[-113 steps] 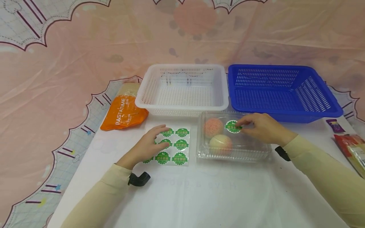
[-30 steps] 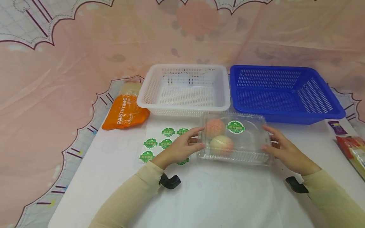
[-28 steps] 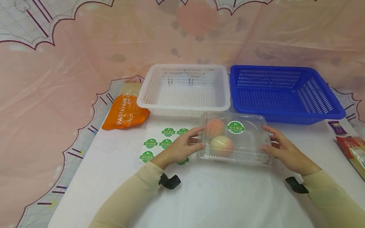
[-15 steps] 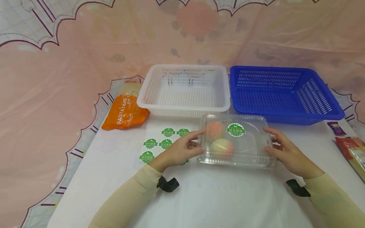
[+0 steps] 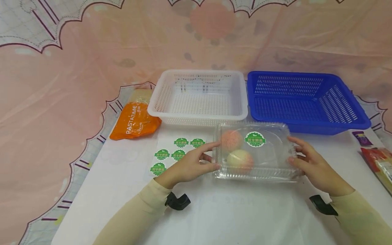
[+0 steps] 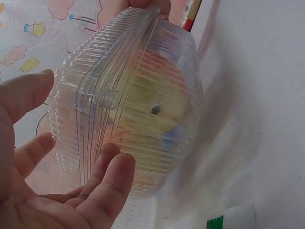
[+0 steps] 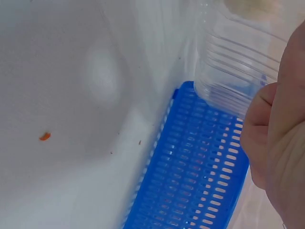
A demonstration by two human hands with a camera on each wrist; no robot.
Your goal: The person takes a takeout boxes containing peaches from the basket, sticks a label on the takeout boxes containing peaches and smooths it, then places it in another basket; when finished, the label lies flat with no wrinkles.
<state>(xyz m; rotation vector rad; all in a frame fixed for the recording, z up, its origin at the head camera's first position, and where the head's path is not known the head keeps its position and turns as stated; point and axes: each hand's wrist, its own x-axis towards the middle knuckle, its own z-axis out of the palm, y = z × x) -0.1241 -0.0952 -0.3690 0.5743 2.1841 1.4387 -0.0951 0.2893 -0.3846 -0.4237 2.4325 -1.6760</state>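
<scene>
Both hands hold a clear plastic clamshell box by its two ends. My left hand has thumb and fingers at the left end; in the left wrist view, the fingers reach along its side. At the right end, my right hand grips with thumb and fingers. Inside lie two round fruits, a pinkish-orange one and a pale yellow and pink one. A round green-and-white sticker is on the lid. Left of the box, a sticker sheet is partly hidden beneath my left hand.
Behind the box stand a white basket and a blue basket. An orange pasta bag lies at the left. A small purple packet and a red-and-yellow packet lie on the right.
Earlier, my right hand touched the lid sticker and my left was over the sheet. Both hands then went to the box's ends. The box has since shifted slightly toward me.
</scene>
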